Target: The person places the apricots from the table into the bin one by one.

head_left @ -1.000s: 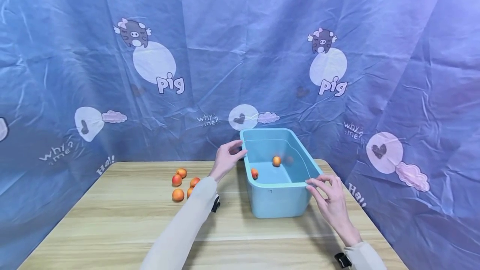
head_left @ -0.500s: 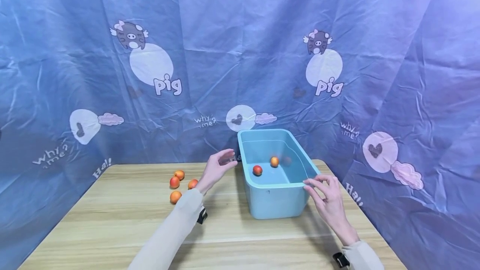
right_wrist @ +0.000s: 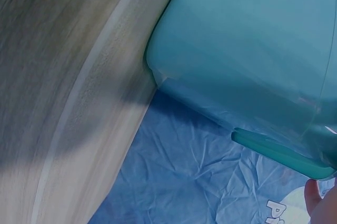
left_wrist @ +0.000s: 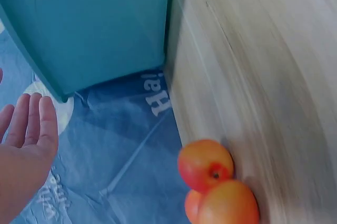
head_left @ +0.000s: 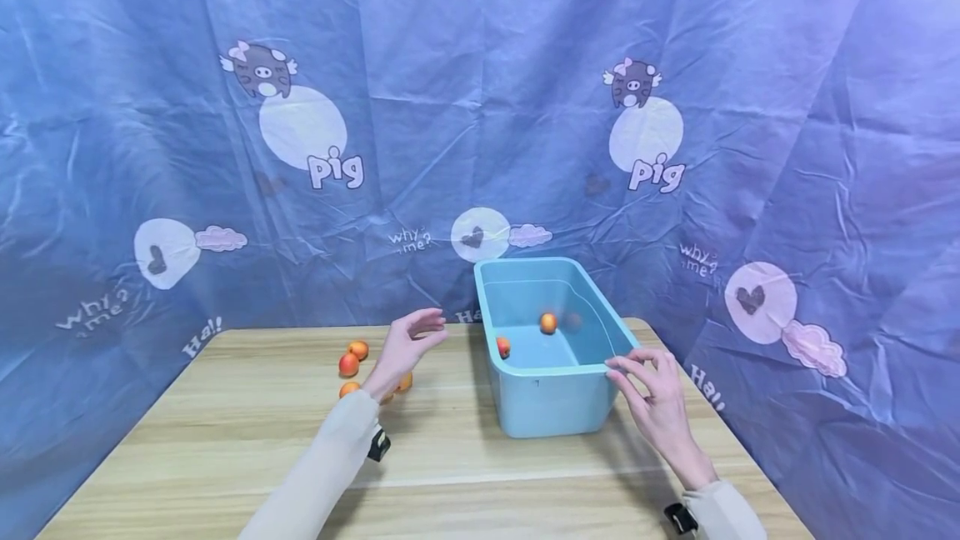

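Note:
A light-blue plastic bin (head_left: 551, 402) stands at the right of the table, with a yellow-orange apricot (head_left: 548, 322) and a redder apricot (head_left: 503, 347) inside. My right hand (head_left: 656, 394) pinches the rim at the bin's near right corner between thumb and fingers. To the left of the bin, my left hand (head_left: 407, 346) is raised over the table, fingers extended and holding nothing. Several more apricots lie loose around its wrist, among them an orange-red one (head_left: 348, 365) and one behind it (head_left: 358, 349). The left wrist view shows apricots (left_wrist: 229, 203) close together on the wood.
The pale wooden table (head_left: 225, 440) ends at a blue printed cloth (head_left: 420, 148) that hangs behind it and at both sides. The bin's far end is close to that cloth. Black bands sit on both wrists.
My left hand has left the bin's left rim and moved left toward the loose apricots. The redder apricot has rolled about inside the bin. My right hand stays at the corner.

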The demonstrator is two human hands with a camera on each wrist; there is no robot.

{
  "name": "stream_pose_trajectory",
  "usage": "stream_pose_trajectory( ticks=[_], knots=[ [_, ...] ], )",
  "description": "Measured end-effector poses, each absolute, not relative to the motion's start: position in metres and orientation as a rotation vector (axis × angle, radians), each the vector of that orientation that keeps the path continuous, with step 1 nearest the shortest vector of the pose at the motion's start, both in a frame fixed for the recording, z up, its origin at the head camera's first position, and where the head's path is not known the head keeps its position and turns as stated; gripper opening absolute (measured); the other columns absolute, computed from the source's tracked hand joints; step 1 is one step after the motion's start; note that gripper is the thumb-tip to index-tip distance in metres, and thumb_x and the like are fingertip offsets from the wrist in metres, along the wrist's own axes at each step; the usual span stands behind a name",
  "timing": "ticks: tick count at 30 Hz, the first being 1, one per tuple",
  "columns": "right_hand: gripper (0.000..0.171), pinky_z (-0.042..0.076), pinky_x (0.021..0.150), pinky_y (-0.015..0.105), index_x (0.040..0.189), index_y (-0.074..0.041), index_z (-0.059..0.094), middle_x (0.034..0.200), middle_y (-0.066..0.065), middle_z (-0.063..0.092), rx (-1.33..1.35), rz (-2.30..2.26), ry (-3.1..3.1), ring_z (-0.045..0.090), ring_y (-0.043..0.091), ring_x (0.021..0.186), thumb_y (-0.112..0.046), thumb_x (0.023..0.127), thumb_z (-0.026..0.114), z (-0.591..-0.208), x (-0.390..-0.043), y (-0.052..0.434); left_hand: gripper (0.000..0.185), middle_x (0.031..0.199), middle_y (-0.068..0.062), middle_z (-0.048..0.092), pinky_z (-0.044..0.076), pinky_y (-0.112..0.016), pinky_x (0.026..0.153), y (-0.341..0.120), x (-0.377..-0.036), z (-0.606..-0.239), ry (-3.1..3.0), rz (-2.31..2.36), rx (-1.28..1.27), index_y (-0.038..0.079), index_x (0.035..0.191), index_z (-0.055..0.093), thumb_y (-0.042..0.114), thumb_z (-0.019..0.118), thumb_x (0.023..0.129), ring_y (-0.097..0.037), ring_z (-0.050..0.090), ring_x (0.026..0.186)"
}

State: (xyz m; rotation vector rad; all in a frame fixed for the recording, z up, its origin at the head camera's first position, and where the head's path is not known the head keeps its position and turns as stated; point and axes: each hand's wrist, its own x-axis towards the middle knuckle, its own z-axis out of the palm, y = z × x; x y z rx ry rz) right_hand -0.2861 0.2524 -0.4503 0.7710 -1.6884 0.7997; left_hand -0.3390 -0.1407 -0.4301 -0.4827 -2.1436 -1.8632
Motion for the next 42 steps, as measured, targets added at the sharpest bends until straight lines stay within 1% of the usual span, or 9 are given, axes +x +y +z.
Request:
stream_pose_trajectory(
  ticks=[8, 13, 18, 24, 27, 33, 35, 39, 42],
  knots=[
    [0.037, 0.031, 0.081, 0.032, 0.091, -0.006, 0.077, 0.090, 0.016, 0.060, 0.781, 0.788, -1.666, 0.047, 0.030, 0.087, -0.040, 0.091, 0.064, -0.445, -0.289, 0.252, 0.042, 0.119, -0.018, 0.067, 0.052, -0.021, 0.090, -0.167, -0.329, -0.434, -2.146, -1.827, -0.471, 0.000, 0.127, 0.061, 0.010, 0.072, 0.089, -0.018, 0.065, 0.108],
    [0.035, 0.030, 0.082, 0.032, 0.092, -0.006, 0.077, 0.090, 0.015, 0.060, 0.791, 0.793, -1.669, 0.047, 0.031, 0.086, -0.039, 0.090, 0.064, -0.442, -0.291, 0.251, 0.041, 0.120, -0.018, 0.068, 0.051, -0.016, 0.086, -0.182, -0.327, -0.437, -2.139, -1.836, -0.361, 0.001, 0.126, 0.062, 0.010, 0.073, 0.088, -0.006, 0.066, 0.100],
    [0.030, 0.030, 0.085, 0.032, 0.092, -0.006, 0.077, 0.090, 0.015, 0.060, 0.802, 0.813, -1.673, 0.048, 0.029, 0.088, -0.035, 0.088, 0.068, -0.445, -0.291, 0.249, 0.042, 0.122, -0.020, 0.066, 0.051, -0.015, 0.087, -0.200, -0.321, -0.443, -2.129, -1.841, -0.283, -0.002, 0.127, 0.061, 0.009, 0.073, 0.088, -0.004, 0.066, 0.099],
    [0.034, 0.029, 0.086, 0.033, 0.091, -0.006, 0.077, 0.090, 0.014, 0.059, 0.790, 0.811, -1.663, 0.049, 0.026, 0.089, -0.038, 0.089, 0.066, -0.449, -0.290, 0.251, 0.041, 0.123, -0.020, 0.066, 0.050, -0.015, 0.088, -0.219, -0.312, -0.451, -2.125, -1.832, -0.236, 0.000, 0.125, 0.062, 0.013, 0.074, 0.088, 0.001, 0.065, 0.097],
    [0.035, 0.030, 0.084, 0.033, 0.091, -0.006, 0.077, 0.089, 0.015, 0.059, 0.788, 0.809, -1.656, 0.049, 0.026, 0.089, -0.039, 0.090, 0.065, -0.448, -0.290, 0.252, 0.041, 0.122, -0.014, 0.068, 0.050, -0.016, 0.088, -0.228, -0.310, -0.453, -2.140, -1.820, -0.207, 0.002, 0.126, 0.062, 0.014, 0.073, 0.089, 0.000, 0.066, 0.097],
    [0.037, 0.029, 0.087, 0.029, 0.091, -0.005, 0.077, 0.089, 0.016, 0.060, 0.780, 0.805, -1.659, 0.048, 0.027, 0.088, -0.040, 0.090, 0.065, -0.450, -0.289, 0.254, 0.044, 0.107, 0.010, 0.071, 0.054, -0.022, 0.080, -0.248, -0.310, -0.461, -2.170, -1.821, -0.150, 0.003, 0.128, 0.062, 0.019, 0.073, 0.089, 0.001, 0.066, 0.096],
    [0.037, 0.028, 0.089, 0.028, 0.090, -0.006, 0.077, 0.089, 0.015, 0.060, 0.780, 0.801, -1.663, 0.048, 0.028, 0.088, -0.040, 0.090, 0.065, -0.451, -0.288, 0.254, 0.046, 0.105, 0.009, 0.072, 0.053, -0.020, 0.083, -0.254, -0.312, -0.463, -2.152, -1.836, -0.133, 0.001, 0.128, 0.061, 0.019, 0.074, 0.088, 0.001, 0.066, 0.095],
    [0.036, 0.028, 0.090, 0.028, 0.090, -0.006, 0.076, 0.089, 0.015, 0.060, 0.780, 0.803, -1.666, 0.048, 0.028, 0.089, -0.040, 0.090, 0.064, -0.451, -0.289, 0.254, 0.048, 0.112, -0.004, 0.072, 0.050, -0.014, 0.086, -0.267, -0.314, -0.468, -2.131, -1.837, -0.089, -0.002, 0.127, 0.060, 0.018, 0.076, 0.087, 0.001, 0.066, 0.094],
    [0.036, 0.029, 0.089, 0.029, 0.090, -0.006, 0.076, 0.090, 0.015, 0.059, 0.783, 0.807, -1.668, 0.049, 0.027, 0.089, -0.040, 0.090, 0.065, -0.450, -0.289, 0.254, 0.049, 0.119, -0.011, 0.070, 0.051, -0.018, 0.086, -0.277, -0.314, -0.473, -2.189, -1.820, -0.071, -0.003, 0.129, 0.058, 0.018, 0.074, 0.088, 0.002, 0.065, 0.095]
  ],
)
